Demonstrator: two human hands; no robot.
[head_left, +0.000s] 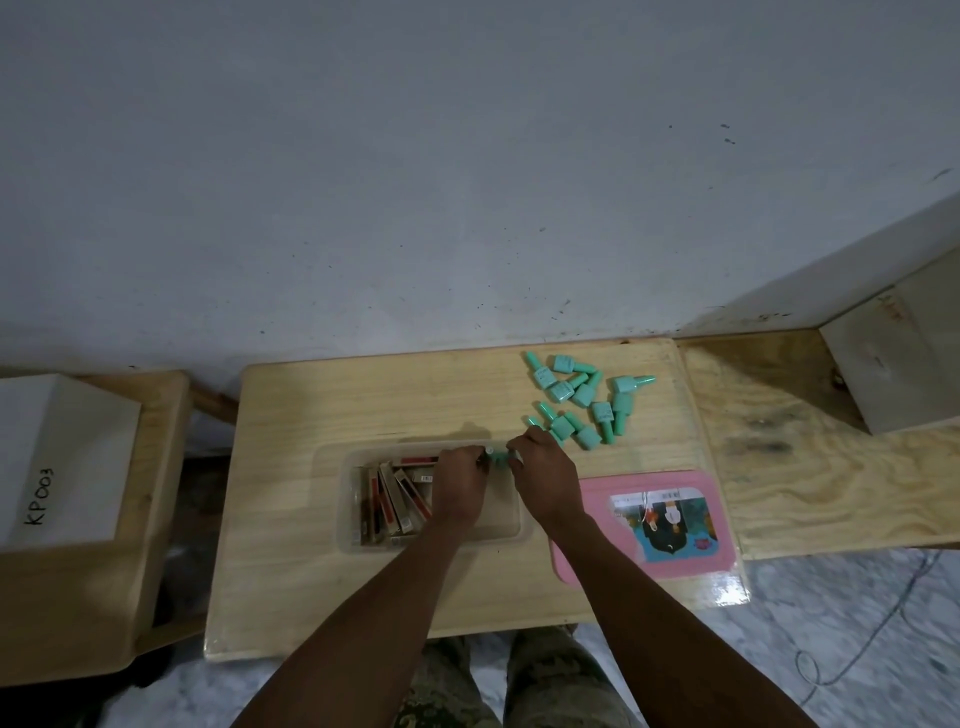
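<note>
A small teal bottle (500, 458) is held between both hands above the far rim of a clear plastic tray (511, 527). My left hand (460, 483) pinches one end of it, and my right hand (543, 475) grips the other end. The tray holds several slim red and tan boxes (387, 501) at its left side. More teal bottles (582, 402), several of them, lie loose on the wooden table (322, 415) just beyond my right hand.
A pink lid with a picture label (597, 545) lies on the table right of the tray. A white box marked KP003 (57, 457) sits on a stand at the left. A plywood bench (810, 457) with another white box (904, 364) adjoins on the right.
</note>
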